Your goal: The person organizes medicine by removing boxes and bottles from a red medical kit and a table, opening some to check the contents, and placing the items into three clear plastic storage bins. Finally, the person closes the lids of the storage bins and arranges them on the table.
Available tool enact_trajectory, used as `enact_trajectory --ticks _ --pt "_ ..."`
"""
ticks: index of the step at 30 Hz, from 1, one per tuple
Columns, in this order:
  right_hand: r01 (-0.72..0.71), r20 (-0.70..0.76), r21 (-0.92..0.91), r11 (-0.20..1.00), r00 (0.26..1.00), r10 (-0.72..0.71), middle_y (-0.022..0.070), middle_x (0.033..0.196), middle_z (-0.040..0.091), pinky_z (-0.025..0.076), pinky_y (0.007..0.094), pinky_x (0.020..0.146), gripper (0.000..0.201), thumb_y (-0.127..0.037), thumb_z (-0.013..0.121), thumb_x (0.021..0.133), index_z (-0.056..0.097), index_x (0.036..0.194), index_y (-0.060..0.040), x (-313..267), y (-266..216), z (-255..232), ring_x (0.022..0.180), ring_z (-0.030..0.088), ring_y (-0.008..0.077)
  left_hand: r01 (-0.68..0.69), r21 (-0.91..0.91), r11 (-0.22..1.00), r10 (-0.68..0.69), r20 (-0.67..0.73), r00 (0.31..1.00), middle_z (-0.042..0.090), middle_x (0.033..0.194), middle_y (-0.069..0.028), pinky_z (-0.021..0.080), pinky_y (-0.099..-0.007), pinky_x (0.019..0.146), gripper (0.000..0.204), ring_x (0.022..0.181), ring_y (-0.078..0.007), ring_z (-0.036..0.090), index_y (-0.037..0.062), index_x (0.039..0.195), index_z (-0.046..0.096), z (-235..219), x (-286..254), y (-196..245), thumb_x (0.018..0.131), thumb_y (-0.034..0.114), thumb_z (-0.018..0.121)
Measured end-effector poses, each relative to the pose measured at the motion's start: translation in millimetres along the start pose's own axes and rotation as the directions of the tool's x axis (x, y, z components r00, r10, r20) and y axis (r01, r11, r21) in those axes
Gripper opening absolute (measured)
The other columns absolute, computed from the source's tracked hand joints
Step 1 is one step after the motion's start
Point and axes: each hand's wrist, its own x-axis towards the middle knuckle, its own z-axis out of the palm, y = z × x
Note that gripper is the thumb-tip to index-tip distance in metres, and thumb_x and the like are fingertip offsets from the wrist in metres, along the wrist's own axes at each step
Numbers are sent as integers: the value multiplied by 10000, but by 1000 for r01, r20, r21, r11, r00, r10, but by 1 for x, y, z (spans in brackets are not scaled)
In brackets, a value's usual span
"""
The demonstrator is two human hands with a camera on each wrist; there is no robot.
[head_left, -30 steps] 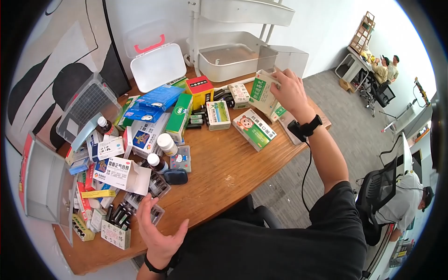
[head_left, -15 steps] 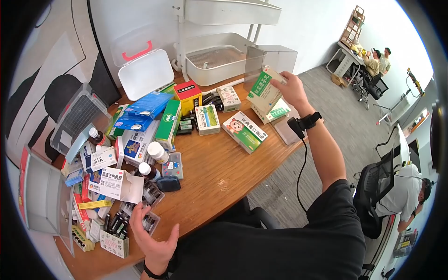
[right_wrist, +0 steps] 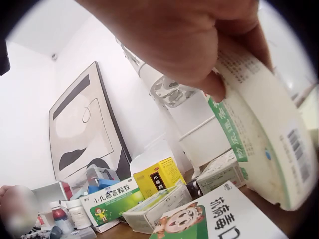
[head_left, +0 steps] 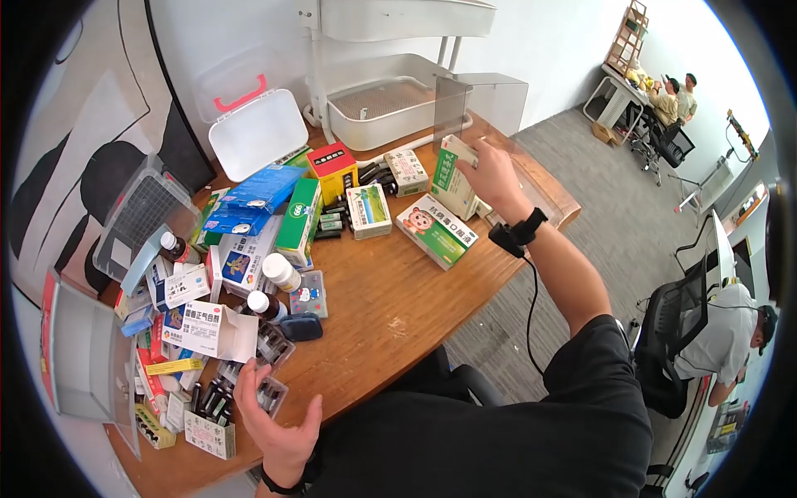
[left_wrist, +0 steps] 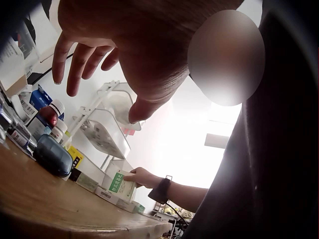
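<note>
At the right end of the table my right hand (head_left: 494,178) grips a white-and-green medicine box (head_left: 453,176) by its upper edge, thumb on the near face. The box stands nearly upright just behind a flat box with a cartoon face (head_left: 437,231). In the right wrist view the held box (right_wrist: 271,119) shows a barcode on its narrow side. My left hand (head_left: 278,427) hovers with spread fingers at the table's front left, holding nothing. Nearest to it are clear trays of small vials (head_left: 270,394) and a dark blue case (head_left: 300,326).
Medicine boxes and bottles crowd the table's left half, including a white pill bottle (head_left: 281,271) and a green box (head_left: 300,222). Behind are an open white case (head_left: 257,137) and a white rack (head_left: 382,116). A clear plastic bin (head_left: 498,104) stands at the back right.
My right hand first lifted the white-and-green box, tilted, over another similar box. It has since brought it lower and more upright. The left hand stays about where it was.
</note>
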Motion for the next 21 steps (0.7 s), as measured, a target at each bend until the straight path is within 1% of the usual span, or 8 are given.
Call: enact_trajectory --ticks 5,9,11,13,16,18,19,21 --pt "-63 36 113 992 998 60 311 963 742 563 547 863 369 -260 821 945 654 1026 59 -26 -35 -6 973 719 501 21 2 1000 -21 11 1000 446 1607 -276 513 -515 1116 1058 1302 -416 618 -19 1636 339 0 -4 -3 769 97 934" --pt "-87 60 113 990 995 80 316 1082 763 584 497 938 532 -403 795 1001 676 1156 92 -38 -51 -13 1076 753 426 22 -14 1000 -22 -17 1000 467 1616 -226 441 -484 1165 1028 1306 -354 603 -34 1629 360 3 -4 -4 760 78 897" --pt "-70 44 102 992 997 66 288 1143 777 582 484 985 668 -525 767 1006 683 1242 95 -30 -27 -13 1129 755 404 19 -15 1000 -19 -18 1000 463 1619 -227 441 -483 1165 1027 1306 -355 602 -34 1629 359 1 -2 -3 761 78 896" --pt "-124 -112 334 934 979 170 269 1161 788 579 490 992 724 -583 760 986 708 1244 91 -13 4 -22 1134 752 420 31 37 999 -31 -5 1000 459 1622 -226 442 -480 1163 1026 1305 -357 602 -30 1633 358 -3 0 1 766 80 896" --pt "-231 -122 225 947 957 263 258 1181 796 582 472 985 736 -605 753 975 733 1278 65 18 93 -36 1135 756 414 49 3 999 -49 -31 998 465 1575 -255 471 -510 1127 1030 1284 -398 608 -22 1624 372 -2 -1 -3 760 90 922" --pt "-369 109 -157 916 915 388 238 1148 809 599 443 943 721 -586 791 946 752 1313 33 25 136 -38 1087 769 368 46 0 999 -46 -31 998 464 1577 -256 473 -512 1126 1029 1284 -400 608 -22 1624 371 -2 -4 -7 760 88 920" --pt "-369 102 -157 916 916 387 238 1148 809 599 443 943 721 -586 791 946 751 1313 33 24 144 -35 1087 769 368 47 -1 999 -47 -31 998 463 1578 -258 475 -514 1125 1029 1284 -401 609 -22 1624 370 -1 -4 -8 759 86 918" --pt "-493 371 -160 855 773 515 205 1080 809 610 459 905 772 -596 856 876 755 1353 3 21 147 -32 1054 764 313 45 8 999 -45 -30 999 461 1582 -259 477 -515 1123 1025 1283 -403 609 -22 1623 370 -1 -5 -8 762 87 916"
